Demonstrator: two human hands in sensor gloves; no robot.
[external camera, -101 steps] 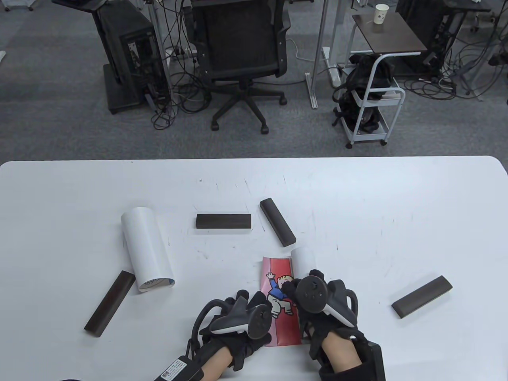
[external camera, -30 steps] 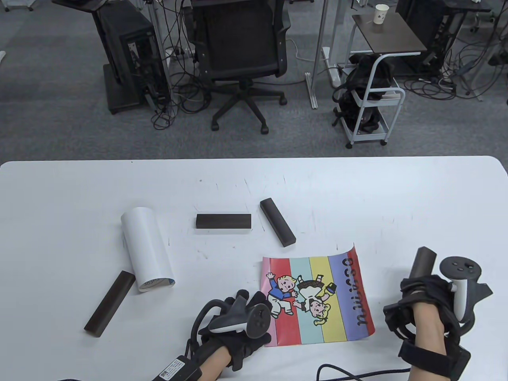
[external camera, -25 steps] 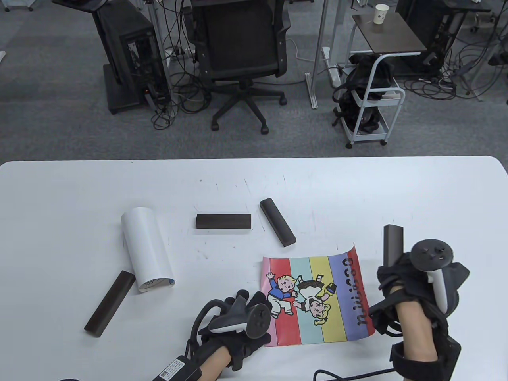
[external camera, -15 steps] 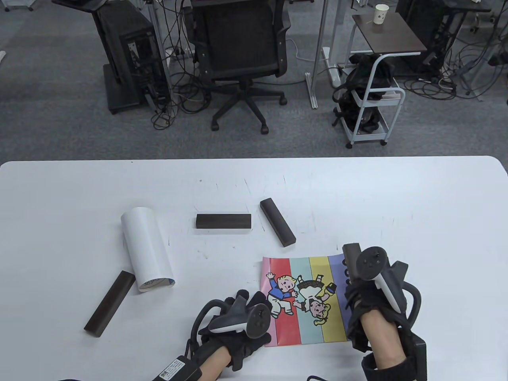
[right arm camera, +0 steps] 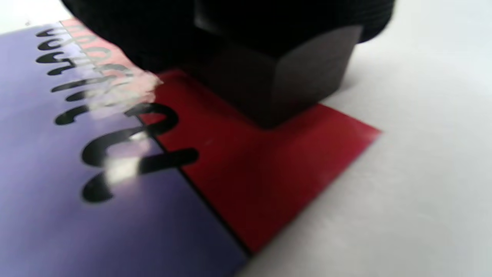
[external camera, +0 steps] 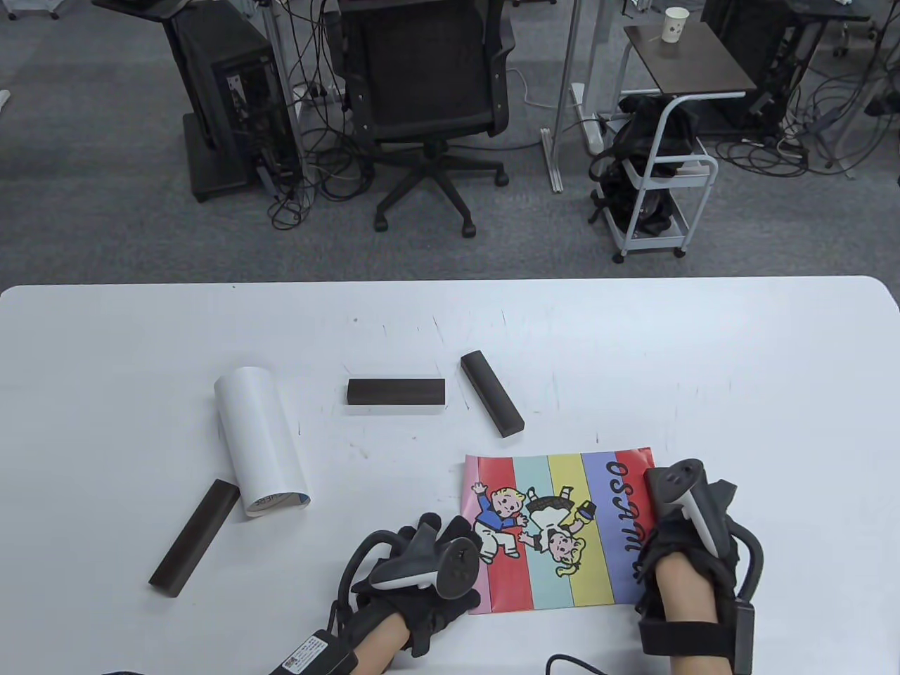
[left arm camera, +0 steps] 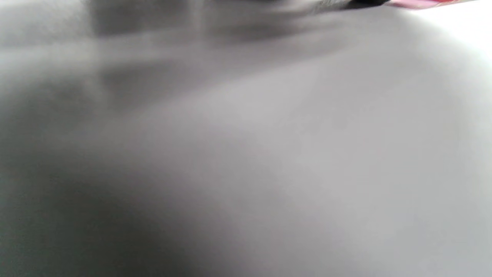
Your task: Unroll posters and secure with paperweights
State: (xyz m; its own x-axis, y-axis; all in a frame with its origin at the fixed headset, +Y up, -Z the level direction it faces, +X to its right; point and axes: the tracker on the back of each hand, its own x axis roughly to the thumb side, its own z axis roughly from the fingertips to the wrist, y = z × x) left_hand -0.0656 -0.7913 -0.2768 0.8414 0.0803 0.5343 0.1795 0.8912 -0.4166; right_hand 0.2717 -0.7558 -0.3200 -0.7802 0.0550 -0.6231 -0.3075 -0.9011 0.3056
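Striped poster (external camera: pixel 562 534) lettered "OSAMU", right hand (external camera: pixel 692 534) gripping dark paperweight (right arm camera: pixel 292 77) on its red edge, left hand (external camera: pixel 422 562) pressing opposite edge

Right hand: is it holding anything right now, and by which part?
The right hand grips a dark paperweight from above, set on the poster's red right edge. Exact finger placement is hidden.

Office chair (external camera: pixel 427 91), wheeled cart (external camera: pixel 661 183), paper cup (external camera: pixel 676 23).

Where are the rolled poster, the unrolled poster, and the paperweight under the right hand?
rolled poster (external camera: pixel 260 439), table view, mid-tube.
unrolled poster (external camera: pixel 555 485), table view, yellow stripe.
paperweight (right arm camera: pixel 292 82), right wrist view, its near end face on the red corner.
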